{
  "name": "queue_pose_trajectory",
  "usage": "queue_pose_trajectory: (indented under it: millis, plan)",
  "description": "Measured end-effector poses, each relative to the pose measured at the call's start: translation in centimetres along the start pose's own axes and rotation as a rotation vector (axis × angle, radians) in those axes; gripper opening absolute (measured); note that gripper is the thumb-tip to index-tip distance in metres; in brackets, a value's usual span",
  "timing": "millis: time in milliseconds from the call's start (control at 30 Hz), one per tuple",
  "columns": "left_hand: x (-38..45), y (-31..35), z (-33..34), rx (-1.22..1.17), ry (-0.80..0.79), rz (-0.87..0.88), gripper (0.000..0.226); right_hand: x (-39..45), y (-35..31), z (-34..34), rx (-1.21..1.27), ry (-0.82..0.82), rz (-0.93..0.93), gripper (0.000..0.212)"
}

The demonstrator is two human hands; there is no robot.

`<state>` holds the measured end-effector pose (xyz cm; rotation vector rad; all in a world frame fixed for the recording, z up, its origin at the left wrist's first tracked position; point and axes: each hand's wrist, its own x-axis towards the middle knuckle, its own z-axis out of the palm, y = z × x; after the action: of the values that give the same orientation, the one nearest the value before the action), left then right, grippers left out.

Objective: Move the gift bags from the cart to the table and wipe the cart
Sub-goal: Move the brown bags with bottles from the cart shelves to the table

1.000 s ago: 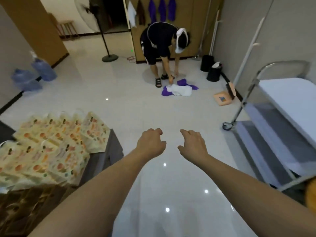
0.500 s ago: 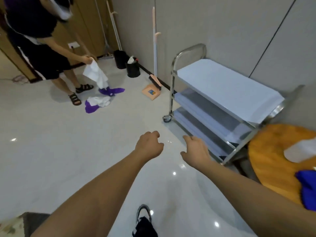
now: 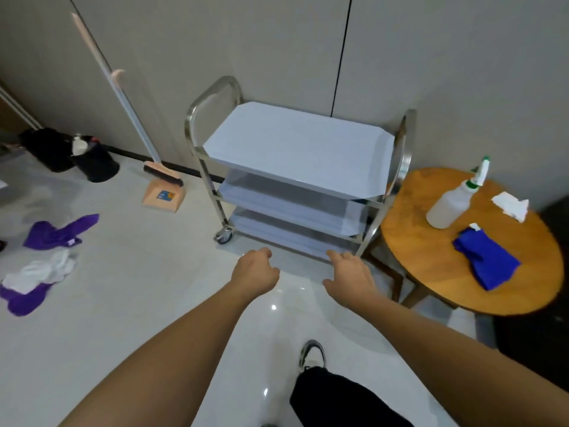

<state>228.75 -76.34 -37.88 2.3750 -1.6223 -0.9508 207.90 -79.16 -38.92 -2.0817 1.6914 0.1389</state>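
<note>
Three bare shelves make up the steel cart (image 3: 295, 155), which stands against the wall beside the round worktop (image 3: 480, 291). Near the worktop's far edge stands a spray bottle (image 3: 452, 201), with a blue cloth (image 3: 486, 260) towards its middle. Both hands hover before the cart's bottom shelf: left hand (image 3: 254, 272) loosely curled, right hand (image 3: 349, 277) with fingers relaxed, neither holding anything.

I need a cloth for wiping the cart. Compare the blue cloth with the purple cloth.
The blue cloth lies folded and fairly flat on the round wooden table; the purple cloth lies crumpled on the floor. The blue one is right of the cart, the purple one left. Neither is being held.
</note>
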Motion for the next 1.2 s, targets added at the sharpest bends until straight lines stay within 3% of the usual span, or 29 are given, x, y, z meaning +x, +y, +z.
queue_pose_trajectory:
  millis: [400, 733, 1000, 1200]
  plan:
    - [16.1, 2.4, 2.2, 0.045, -0.057, 0.035, 0.051, 13.9, 4.2, 3.4, 0.043, -0.11, 0.09, 0.06]
    - [27.5, -2.6, 12.2, 0.077, -0.184, 0.1, 0.048, 23.7, 5.7, 14.6, 0.078, -0.215, 0.22, 0.057]
    - [41.0, -10.2, 25.4, 0.079, -0.109, 0.165, 0.048, 37.3, 10.3, 29.9, 0.145, -0.066, 0.254, 0.057]
    - [51.7, -12.6, 35.3, 0.081, 0.003, 0.297, 0.047, 46.1, 15.9, 38.6, 0.052, 0.107, 0.312, 0.053]
